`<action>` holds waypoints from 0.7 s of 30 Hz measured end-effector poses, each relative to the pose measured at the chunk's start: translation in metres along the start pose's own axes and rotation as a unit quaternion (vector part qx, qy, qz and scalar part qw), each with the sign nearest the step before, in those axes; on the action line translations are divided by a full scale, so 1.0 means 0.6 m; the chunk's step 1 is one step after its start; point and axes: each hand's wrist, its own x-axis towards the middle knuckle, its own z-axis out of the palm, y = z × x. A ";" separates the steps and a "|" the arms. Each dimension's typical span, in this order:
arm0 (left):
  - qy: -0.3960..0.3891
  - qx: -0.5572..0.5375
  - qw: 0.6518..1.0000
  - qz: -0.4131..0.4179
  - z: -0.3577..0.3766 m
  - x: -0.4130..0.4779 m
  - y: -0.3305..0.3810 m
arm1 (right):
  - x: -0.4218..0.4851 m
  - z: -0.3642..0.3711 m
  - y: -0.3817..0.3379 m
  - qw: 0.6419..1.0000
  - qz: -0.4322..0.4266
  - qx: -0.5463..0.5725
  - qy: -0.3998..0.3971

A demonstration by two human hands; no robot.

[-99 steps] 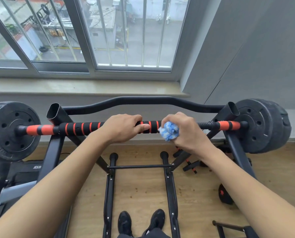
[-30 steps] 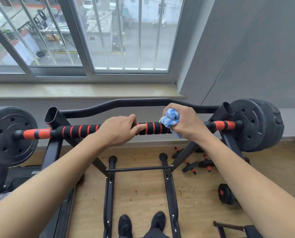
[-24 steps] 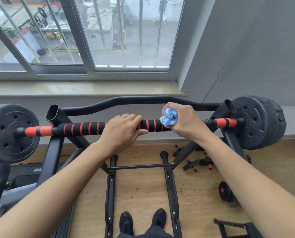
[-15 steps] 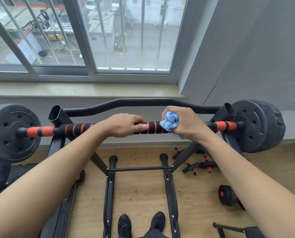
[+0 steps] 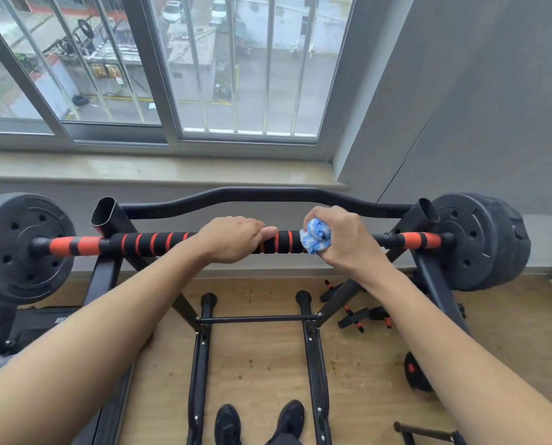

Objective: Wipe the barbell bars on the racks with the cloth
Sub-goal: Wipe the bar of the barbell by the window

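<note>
A black barbell bar [image 5: 152, 243] with orange stripes lies across a black rack [image 5: 107, 220], with black weight plates [image 5: 483, 240] at both ends. My left hand [image 5: 233, 239] grips the bar near its middle. To its right, my right hand [image 5: 342, 240] is wrapped round the bar and holds a crumpled blue and white cloth [image 5: 315, 236] against it. The bar under both hands is hidden.
A curved black rack crossbar [image 5: 262, 195] runs just behind the bar, below a window sill [image 5: 159, 170]. Black base rails [image 5: 201, 364] stand on the wooden floor around my shoes [image 5: 258, 423]. Small dumbbell handles [image 5: 364, 316] lie at the right, by a grey wall [image 5: 493, 123].
Over the last seconds my right hand with the cloth has rolled round the bar, turning the cloth from under to on top. My left hand keeps its grip.
</note>
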 end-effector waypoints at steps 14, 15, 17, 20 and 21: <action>0.251 0.165 0.952 0.063 0.078 -0.021 0.002 | -0.002 0.012 -0.016 0.998 0.031 0.022 0.056; 0.239 0.137 0.960 0.058 0.065 -0.018 0.001 | -0.001 0.014 -0.017 0.998 0.031 0.017 0.055; 0.159 0.076 0.984 0.032 0.039 -0.006 0.004 | 0.001 0.011 -0.016 0.999 0.028 0.006 0.040; 0.007 0.000 1.000 0.012 0.011 0.010 0.004 | 0.005 -0.004 -0.011 1.000 0.016 0.011 -0.005; -0.017 -0.027 0.999 0.012 0.004 0.014 0.001 | 0.007 -0.011 -0.009 0.999 0.014 0.019 -0.022</action>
